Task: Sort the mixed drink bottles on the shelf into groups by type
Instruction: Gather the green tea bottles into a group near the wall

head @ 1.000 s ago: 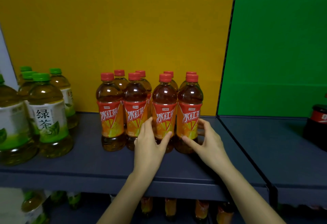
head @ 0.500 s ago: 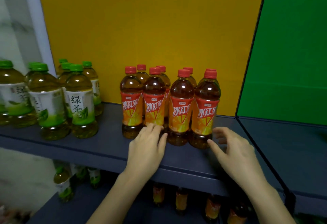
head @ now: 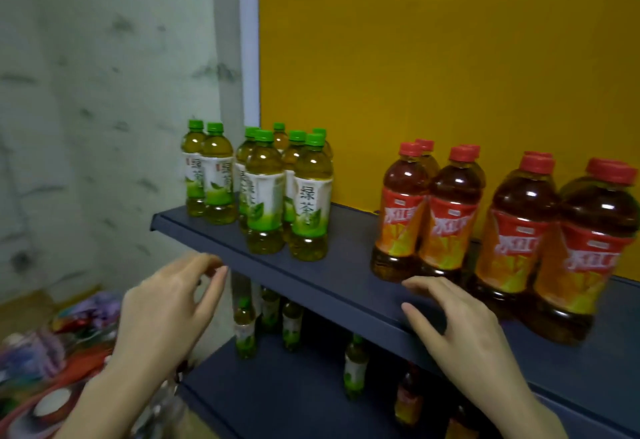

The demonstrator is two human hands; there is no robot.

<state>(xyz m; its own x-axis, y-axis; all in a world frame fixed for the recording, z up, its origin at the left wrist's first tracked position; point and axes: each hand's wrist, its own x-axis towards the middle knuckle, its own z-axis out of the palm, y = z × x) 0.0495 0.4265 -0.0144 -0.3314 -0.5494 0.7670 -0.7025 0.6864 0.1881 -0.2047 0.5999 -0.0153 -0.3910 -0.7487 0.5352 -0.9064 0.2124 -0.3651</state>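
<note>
Right grip (head: 457,331) hovers empty just beside red-capped bottles (head: 450,223).

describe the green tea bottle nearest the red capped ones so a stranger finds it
Find the dark blue upper shelf against the yellow back panel. In its left cluster of green-capped bottles, take the front right green tea bottle, nearest the red-capped iced tea bottles. Only its label shows both characters whole.
</note>
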